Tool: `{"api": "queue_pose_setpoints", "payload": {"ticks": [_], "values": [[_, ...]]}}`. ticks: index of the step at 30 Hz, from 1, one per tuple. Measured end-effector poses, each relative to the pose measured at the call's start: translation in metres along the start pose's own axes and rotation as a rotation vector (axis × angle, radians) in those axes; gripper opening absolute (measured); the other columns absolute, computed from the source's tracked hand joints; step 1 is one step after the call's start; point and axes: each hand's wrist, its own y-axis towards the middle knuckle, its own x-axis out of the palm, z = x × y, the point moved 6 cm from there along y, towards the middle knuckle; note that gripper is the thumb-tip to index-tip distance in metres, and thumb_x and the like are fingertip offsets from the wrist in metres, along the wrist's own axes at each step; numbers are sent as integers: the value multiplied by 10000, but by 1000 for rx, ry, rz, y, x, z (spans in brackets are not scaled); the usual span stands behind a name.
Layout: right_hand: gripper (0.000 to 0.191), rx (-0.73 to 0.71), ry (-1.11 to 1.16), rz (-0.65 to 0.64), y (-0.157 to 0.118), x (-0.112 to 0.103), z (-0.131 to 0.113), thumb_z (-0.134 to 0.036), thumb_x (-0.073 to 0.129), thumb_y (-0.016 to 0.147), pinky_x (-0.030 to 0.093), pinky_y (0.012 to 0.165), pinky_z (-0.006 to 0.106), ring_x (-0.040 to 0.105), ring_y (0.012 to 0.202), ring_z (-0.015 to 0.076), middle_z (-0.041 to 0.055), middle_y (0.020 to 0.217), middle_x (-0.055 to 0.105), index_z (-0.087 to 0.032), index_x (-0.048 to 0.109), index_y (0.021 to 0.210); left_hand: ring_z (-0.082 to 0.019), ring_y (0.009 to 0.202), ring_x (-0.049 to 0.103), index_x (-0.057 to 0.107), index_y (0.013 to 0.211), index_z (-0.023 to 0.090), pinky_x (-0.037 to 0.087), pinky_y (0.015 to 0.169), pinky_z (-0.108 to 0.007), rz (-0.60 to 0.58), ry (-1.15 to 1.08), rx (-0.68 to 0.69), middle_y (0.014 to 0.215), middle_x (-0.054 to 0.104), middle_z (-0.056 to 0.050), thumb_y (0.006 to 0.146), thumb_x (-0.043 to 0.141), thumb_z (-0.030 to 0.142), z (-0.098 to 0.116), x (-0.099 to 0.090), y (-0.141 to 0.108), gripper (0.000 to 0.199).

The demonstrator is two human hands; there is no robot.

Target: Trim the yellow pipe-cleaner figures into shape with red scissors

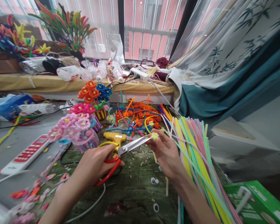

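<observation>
Head view: scissors [124,149] point right, axis seemingly slanting away.

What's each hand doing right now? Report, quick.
Left hand: closed, holding scissors by the handles.
Right hand: closed, pinching a small pale-yellow piece.

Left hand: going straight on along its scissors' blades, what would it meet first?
The scissors in the left hand would probably first meet the pale yellow fuzzy piece in the right hand; whether they already touch is unclear.
</observation>
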Motion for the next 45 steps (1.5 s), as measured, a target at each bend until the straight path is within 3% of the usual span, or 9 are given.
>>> {"api": "queue_pose_setpoints", "payload": {"ticks": [13, 19, 22, 26, 31, 39, 45], "values": [[281, -10, 21, 15, -1, 2, -2, -324, 855, 725, 593, 785, 210, 724, 778, 108, -4, 912, 787, -240, 774, 981, -200, 585, 650, 580, 731, 206, 323, 517, -236, -12, 41, -9, 663, 673, -12, 877, 549, 487, 0, -4, -2, 318], [269, -7, 14, 1, -1, 2, -2, -313, 848, 735, 591, 812, 214, 740, 806, 117, -2, 922, 788, -242, 772, 983, -157, 553, 606, 581, 707, 204, 305, 511, -224, 36, 15, 0, 666, 677, -6, 883, 514, 480, -4, -2, -4, 334], [252, -9, 17, 6, -1, 2, -3, -304, 832, 755, 588, 827, 226, 748, 817, 125, -4, 906, 789, -244, 766, 991, -135, 523, 556, 576, 675, 199, 314, 511, -216, 85, -54, -33, 614, 647, 5, 866, 503, 489, -4, -7, -3, 355], [256, 0, 28, 9, 0, 0, -3, -314, 817, 772, 581, 844, 234, 754, 853, 141, 8, 912, 791, -232, 754, 1007, -127, 505, 513, 548, 638, 200, 349, 494, -209, 175, -302, -175, 561, 599, 18, 805, 521, 515, -7, -18, 0, 358], [250, 7, 52, -12, -1, 2, -2, -317, 789, 804, 579, 856, 256, 755, 867, 150, 13, 901, 785, -229, 736, 1032, -134, 541, 515, 569, 784, 198, 395, 496, -214, 89, -582, -275, 657, 618, 21, 752, 542, 466, -12, -3, 3, 271], [227, -3, 92, -25, -2, 7, -8, -307, 766, 827, 584, 888, 309, 759, 887, 164, -13, 906, 770, -265, 716, 1044, -194, 681, 606, 552, 853, 215, 417, 600, -261, -61, -506, -270, 762, 652, 0, 759, 514, 409, -2, 9, -1, 219], [215, -10, 78, -20, -3, 10, -12, -314, 768, 820, 596, 881, 349, 760, 911, 200, -23, 909, 750, -276, 713, 1024, -205, 719, 589, 485, 935, 232, 408, 640, -287, -139, -491, -278, 801, 618, 9, 782, 499, 434, 1, 16, -4, 253]]}}
